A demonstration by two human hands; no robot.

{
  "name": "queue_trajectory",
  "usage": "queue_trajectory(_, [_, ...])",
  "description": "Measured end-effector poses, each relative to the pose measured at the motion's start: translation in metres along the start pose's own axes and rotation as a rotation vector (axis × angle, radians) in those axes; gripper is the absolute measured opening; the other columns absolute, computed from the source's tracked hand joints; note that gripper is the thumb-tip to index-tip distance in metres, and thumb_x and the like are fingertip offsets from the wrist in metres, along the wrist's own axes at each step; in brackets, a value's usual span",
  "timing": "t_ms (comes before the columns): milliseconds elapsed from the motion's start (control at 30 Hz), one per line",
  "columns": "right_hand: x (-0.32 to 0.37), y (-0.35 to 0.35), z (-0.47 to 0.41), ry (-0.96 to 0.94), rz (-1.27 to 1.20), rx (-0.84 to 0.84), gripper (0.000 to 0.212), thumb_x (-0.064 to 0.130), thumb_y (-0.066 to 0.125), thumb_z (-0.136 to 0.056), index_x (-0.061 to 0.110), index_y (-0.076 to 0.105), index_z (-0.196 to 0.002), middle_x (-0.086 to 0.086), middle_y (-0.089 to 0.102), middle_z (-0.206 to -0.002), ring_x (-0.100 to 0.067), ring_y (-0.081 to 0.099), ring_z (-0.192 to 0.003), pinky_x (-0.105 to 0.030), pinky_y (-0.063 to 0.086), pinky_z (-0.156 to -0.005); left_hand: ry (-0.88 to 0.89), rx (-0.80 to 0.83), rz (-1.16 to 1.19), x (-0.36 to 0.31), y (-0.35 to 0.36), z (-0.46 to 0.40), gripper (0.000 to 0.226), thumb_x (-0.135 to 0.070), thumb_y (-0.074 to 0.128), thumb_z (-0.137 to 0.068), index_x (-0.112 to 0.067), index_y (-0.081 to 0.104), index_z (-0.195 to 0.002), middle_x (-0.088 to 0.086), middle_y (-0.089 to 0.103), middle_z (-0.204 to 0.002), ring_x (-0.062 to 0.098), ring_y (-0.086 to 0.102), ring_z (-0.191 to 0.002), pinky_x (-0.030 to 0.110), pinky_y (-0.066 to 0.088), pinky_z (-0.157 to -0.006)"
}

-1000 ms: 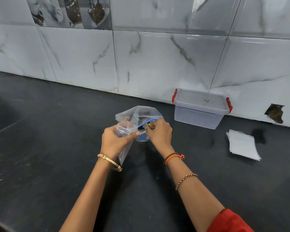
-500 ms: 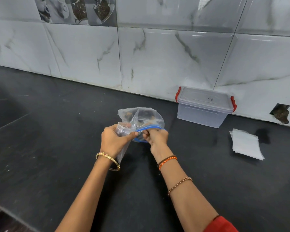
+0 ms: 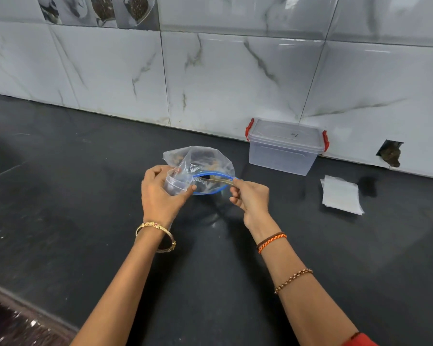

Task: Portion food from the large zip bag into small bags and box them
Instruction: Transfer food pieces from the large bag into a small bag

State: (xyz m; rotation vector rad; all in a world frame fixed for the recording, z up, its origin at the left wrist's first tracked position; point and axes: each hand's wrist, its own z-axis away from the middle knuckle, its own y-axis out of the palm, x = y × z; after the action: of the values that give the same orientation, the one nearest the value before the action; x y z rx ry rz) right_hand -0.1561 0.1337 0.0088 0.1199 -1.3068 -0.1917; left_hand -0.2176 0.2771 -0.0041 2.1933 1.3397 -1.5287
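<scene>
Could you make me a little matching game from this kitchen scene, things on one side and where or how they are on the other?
Things:
1. plastic box
2. large zip bag
3. small bag
4. paper sheets

States:
A. held in the left hand
B. lying flat on the counter, far right
C. lid on, against the wall
D. mouth open, blue rim

Pairs: 1-C, 2-D, 3-A, 4-B

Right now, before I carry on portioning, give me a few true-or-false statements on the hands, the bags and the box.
1. The left hand holds a small clear bag open. True.
2. The right hand is empty. False: it pinches a thin brown piece at the mouth of the large zip bag.
3. The box has its lid on. True.
4. The white sheets lie left of the hands. False: they lie right, in front of the box.
</scene>
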Motion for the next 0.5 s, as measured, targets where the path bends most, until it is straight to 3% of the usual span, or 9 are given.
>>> queue_trajectory(167, [0.005,-0.023,0.005,-0.034,0.037,-0.017,0.012,0.007,0.059,-0.088,0.004,0.063,-0.076,-0.004,0.054,-0.057,-0.004,0.046,-0.039,-0.012,0.043,-0.038,0.105,-0.010,-0.076,-0.012,0.010,0.022,0.053,-0.025,0.082,-0.065,-0.012,0.063,-0.113,0.009,0.059,-0.110,0.022,0.050,-0.105,0.002,0.029,-0.078])
queue_trajectory(267, [0.008,-0.034,0.007,-0.044,0.044,-0.019,0.014,0.007,0.060,-0.087,0.004,0.063,-0.074,-0.003,0.053,-0.057,-0.005,0.045,-0.042,-0.011,0.042,-0.037,0.086,0.065,-0.068,-0.014,0.020,0.029,0.053,-0.026,0.084,-0.063,-0.012,0.064,-0.110,0.007,0.065,-0.106,0.026,0.055,-0.103,0.020,0.038,-0.089])
queue_trajectory(367, [0.010,-0.045,0.008,-0.054,0.064,-0.014,0.017,0.008,0.061,-0.087,0.006,0.062,-0.070,-0.003,0.053,-0.056,-0.005,0.045,-0.041,-0.011,0.042,-0.038,-0.012,0.140,-0.086,-0.015,0.028,0.033,0.045,-0.026,0.082,-0.063,-0.013,0.064,-0.102,0.004,0.067,-0.098,0.025,0.060,-0.095,0.040,0.049,-0.086])
queue_trajectory(500, [0.012,-0.058,0.007,-0.048,0.109,0.003,0.016,0.010,0.062,-0.087,0.009,0.064,-0.071,-0.003,0.055,-0.059,-0.006,0.046,-0.047,-0.013,0.044,-0.044,-0.155,0.236,-0.145,-0.014,0.030,0.027,0.042,-0.025,0.081,-0.065,-0.008,0.062,-0.099,0.004,0.064,-0.090,0.025,0.061,-0.091,0.032,0.047,-0.079])
